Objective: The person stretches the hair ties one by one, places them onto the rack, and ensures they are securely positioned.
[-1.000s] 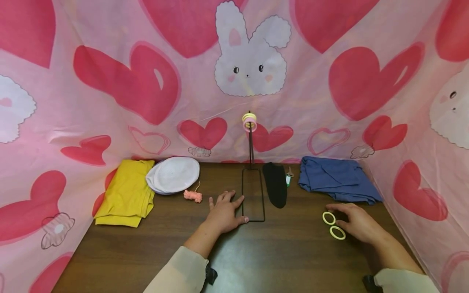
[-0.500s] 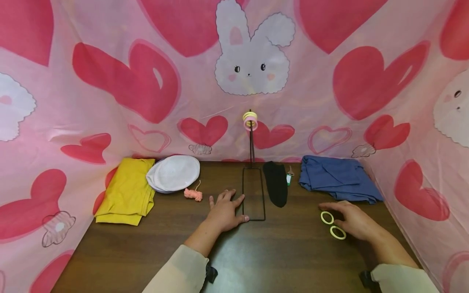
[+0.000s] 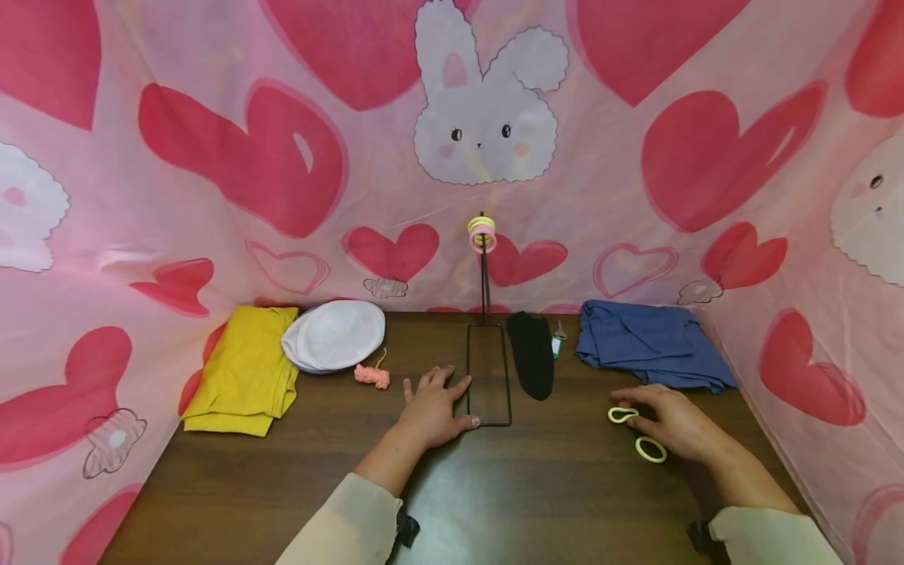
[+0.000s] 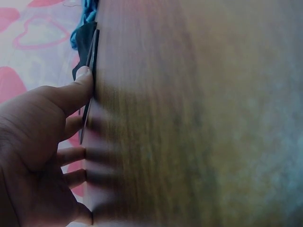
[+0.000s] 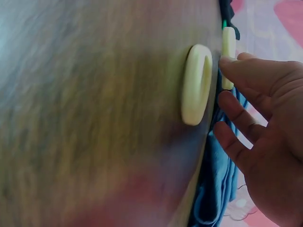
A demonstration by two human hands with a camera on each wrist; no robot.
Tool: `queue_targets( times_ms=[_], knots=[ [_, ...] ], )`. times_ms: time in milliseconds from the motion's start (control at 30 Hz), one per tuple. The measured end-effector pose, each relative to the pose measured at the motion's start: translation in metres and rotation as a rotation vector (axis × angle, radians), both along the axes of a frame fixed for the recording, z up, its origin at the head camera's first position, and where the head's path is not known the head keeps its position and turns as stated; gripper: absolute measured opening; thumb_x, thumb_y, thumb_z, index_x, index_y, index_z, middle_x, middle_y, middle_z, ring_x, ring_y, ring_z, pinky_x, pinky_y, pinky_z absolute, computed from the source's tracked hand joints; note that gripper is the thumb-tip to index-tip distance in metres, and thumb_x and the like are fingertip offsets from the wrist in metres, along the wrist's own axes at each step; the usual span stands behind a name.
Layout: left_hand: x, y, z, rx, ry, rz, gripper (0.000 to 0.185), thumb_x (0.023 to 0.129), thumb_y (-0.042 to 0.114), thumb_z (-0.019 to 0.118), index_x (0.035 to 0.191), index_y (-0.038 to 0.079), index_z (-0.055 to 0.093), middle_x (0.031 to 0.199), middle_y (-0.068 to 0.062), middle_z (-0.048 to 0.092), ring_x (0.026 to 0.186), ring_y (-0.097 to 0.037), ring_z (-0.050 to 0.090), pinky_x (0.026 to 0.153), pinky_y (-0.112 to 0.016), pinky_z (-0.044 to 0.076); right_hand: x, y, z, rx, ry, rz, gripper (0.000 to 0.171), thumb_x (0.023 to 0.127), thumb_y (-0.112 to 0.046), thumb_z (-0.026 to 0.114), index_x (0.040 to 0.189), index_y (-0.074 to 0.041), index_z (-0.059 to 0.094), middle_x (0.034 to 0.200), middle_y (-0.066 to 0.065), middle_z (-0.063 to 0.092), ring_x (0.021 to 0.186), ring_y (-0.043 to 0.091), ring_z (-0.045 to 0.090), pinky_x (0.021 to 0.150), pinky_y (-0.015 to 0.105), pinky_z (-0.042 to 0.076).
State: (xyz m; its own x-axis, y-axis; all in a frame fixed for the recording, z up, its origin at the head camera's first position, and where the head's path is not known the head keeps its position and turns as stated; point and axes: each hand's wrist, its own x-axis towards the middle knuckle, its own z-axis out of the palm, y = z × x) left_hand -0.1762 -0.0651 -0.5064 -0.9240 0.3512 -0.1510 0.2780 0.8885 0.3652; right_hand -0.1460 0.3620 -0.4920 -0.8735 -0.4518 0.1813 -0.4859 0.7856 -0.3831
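My left hand (image 3: pixel 432 412) lies on the table with its fingers spread. Its thumb and index fingertips touch the wire base of a black stand (image 3: pixel 510 392); the left wrist view shows the thumb over the dark wire (image 4: pixel 89 113). Yellow and pink hair ties (image 3: pixel 482 227) hang near the stand's top. At the right, my right hand (image 3: pixel 674 420) pinches a pale yellow hair tie (image 3: pixel 621 415) between thumb and index finger, and its loop is bent. A second yellow hair tie (image 3: pixel 650 450) lies on the table below that hand, round and untouched.
Left of the stand are folded yellow cloth (image 3: pixel 243 369), a white cap (image 3: pixel 335 336) and a pink yarn bundle (image 3: pixel 372 376). Right of it lie a black sock (image 3: pixel 532 357), a key with a green tag (image 3: pixel 558 341) and folded blue cloth (image 3: pixel 650 345). Printed fabric walls surround the table.
My right hand has moved slightly left and its thumb and index finger have closed on the upper yellow hair tie, which has shifted left and bent. The left hand has stayed put.
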Motion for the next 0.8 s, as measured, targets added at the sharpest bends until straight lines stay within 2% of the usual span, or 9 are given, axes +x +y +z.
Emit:
queue_targets(
  times_ms=[233, 433, 800],
  knots=[
    [0.0, 0.0, 0.0, 0.004, 0.0, 0.002, 0.078, 0.09, 0.063, 0.07, 0.158, 0.031, 0.047, 0.166, -0.008, 0.033, 0.156, -0.036, 0.023, 0.114, -0.079, 0.012, -0.002, -0.017, 0.011, -0.017, 0.099, 0.008, 0.041, 0.084, -0.004, 0.083, 0.124, -0.011, 0.075, 0.115, -0.002, 0.074, 0.102, 0.017, 0.066, 0.082, 0.042, 0.055],
    [0.001, 0.001, 0.001, 0.006, -0.006, 0.005, 0.078, 0.091, 0.063, 0.071, 0.158, 0.031, 0.047, 0.167, -0.008, 0.033, 0.156, -0.036, 0.022, 0.114, -0.079, 0.011, -0.006, -0.035, 0.022, -0.048, 0.178, 0.03, 0.039, 0.084, -0.003, 0.084, 0.12, -0.015, 0.076, 0.115, -0.003, 0.073, 0.1, 0.014, 0.067, 0.078, 0.04, 0.057],
    [0.001, 0.001, 0.001, 0.001, -0.008, 0.007, 0.078, 0.091, 0.063, 0.07, 0.158, 0.032, 0.046, 0.167, -0.008, 0.032, 0.156, -0.036, 0.021, 0.114, -0.078, 0.01, -0.02, -0.068, 0.042, -0.097, 0.251, 0.109, 0.039, 0.083, -0.001, 0.083, 0.119, -0.014, 0.077, 0.111, -0.002, 0.073, 0.096, 0.014, 0.068, 0.076, 0.041, 0.058]
  ],
)
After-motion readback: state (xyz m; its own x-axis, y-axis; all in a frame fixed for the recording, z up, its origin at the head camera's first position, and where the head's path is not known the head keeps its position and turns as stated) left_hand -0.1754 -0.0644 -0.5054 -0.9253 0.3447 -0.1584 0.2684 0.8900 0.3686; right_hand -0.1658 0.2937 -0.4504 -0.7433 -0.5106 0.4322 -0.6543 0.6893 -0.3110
